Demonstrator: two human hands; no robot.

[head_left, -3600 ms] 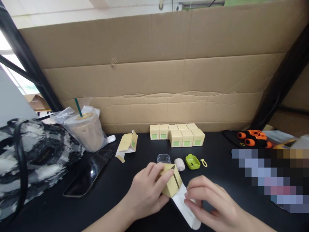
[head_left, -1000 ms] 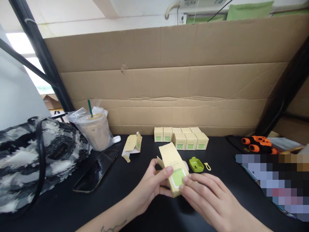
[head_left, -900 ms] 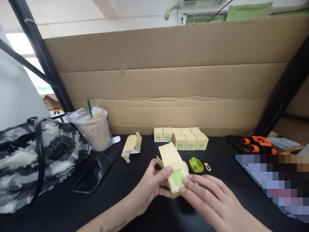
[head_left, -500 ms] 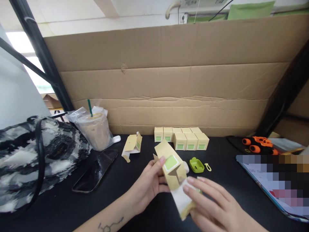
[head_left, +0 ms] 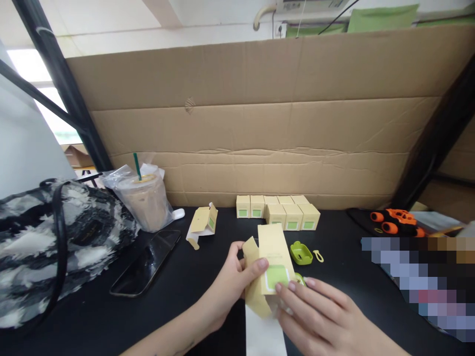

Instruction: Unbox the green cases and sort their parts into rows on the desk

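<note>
My left hand grips a cream small cardboard box by its left side, the thumb beside its green label. The box stands tilted with flaps spread, and a long white inner flap hangs toward me. My right hand has its fingertips pressed together at the lower right edge of the box, partly hiding the opening. A bit of green shows behind those fingers; I cannot make out what it is. Just beyond lie a green silicone case and a pale yellow loop.
Several closed cream boxes stand in rows at the back, with an opened box to their left. On the left are a phone, a bagged iced drink and a fluffy bag. An orange-and-black toy sits right.
The box has turned more upright, its label now lower and its white flap pointing toward me. My right hand has shifted slightly left and its fingertips have moved onto the label's lower edge.
</note>
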